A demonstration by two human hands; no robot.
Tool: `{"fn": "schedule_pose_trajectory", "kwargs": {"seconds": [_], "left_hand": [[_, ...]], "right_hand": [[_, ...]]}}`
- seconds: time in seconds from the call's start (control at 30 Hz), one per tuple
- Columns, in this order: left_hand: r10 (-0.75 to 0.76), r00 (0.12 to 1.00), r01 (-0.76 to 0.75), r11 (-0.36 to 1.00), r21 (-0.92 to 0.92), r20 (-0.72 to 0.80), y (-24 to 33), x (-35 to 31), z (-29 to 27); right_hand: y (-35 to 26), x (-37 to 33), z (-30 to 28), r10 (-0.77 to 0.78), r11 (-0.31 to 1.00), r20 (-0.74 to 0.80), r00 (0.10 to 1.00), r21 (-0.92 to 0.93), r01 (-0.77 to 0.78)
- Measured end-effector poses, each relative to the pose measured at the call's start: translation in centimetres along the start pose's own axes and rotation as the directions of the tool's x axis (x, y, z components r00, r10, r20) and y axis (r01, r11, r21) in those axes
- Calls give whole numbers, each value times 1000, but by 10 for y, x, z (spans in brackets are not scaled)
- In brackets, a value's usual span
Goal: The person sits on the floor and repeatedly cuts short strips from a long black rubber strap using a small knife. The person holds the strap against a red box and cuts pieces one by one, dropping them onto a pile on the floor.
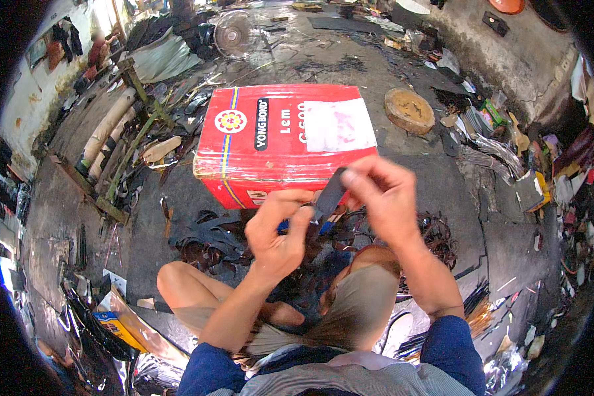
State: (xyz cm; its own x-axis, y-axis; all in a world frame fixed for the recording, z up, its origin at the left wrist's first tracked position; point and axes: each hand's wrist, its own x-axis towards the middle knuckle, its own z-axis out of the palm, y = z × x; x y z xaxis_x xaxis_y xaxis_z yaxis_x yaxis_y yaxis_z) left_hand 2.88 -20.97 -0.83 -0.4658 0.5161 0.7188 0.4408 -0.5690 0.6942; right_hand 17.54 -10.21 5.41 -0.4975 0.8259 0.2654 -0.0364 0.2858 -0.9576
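Observation:
A short, flat black strip slants between my two hands, in front of a red box. My right hand is closed, pinching the strip's upper end between thumb and fingers; it is slightly blurred. My left hand is closed too, its thumb and fingertips at the strip's lower end. Small blue parts show just beneath the fingers of that hand, but what they belong to is unclear. The red cardboard box has a white patch on top and stands just beyond my hands.
Dark scraps lie on the floor around my legs. A round wooden block sits right of the box. To the left stands a wooden frame beside rolled material. A fan stands farther back. Piled clutter lines the right wall.

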Motion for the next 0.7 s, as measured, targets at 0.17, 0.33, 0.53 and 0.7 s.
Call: {"fn": "schedule_pose_trajectory", "kwargs": {"seconds": [0.17, 0.33, 0.53, 0.7], "left_hand": [[-584, 445, 352, 811, 467, 679, -35, -46, -80], [-916, -36, -485, 366, 794, 400, -142, -164, -161], [-571, 410, -62, 761, 646, 711, -30, -29, -58], [-109, 958, 255, 745, -617, 264, 40, 40, 27]], "right_hand": [[-31, 36, -53, -173, 961, -371, 912, 139, 239], [-98, 63, -102, -407, 856, -442, 799, 120, 502], [-131, 37, -70, -343, 937, -114, 932, -116, 331], [-110, 23, 8, -116, 987, 417, 901, -55, 153]]}}
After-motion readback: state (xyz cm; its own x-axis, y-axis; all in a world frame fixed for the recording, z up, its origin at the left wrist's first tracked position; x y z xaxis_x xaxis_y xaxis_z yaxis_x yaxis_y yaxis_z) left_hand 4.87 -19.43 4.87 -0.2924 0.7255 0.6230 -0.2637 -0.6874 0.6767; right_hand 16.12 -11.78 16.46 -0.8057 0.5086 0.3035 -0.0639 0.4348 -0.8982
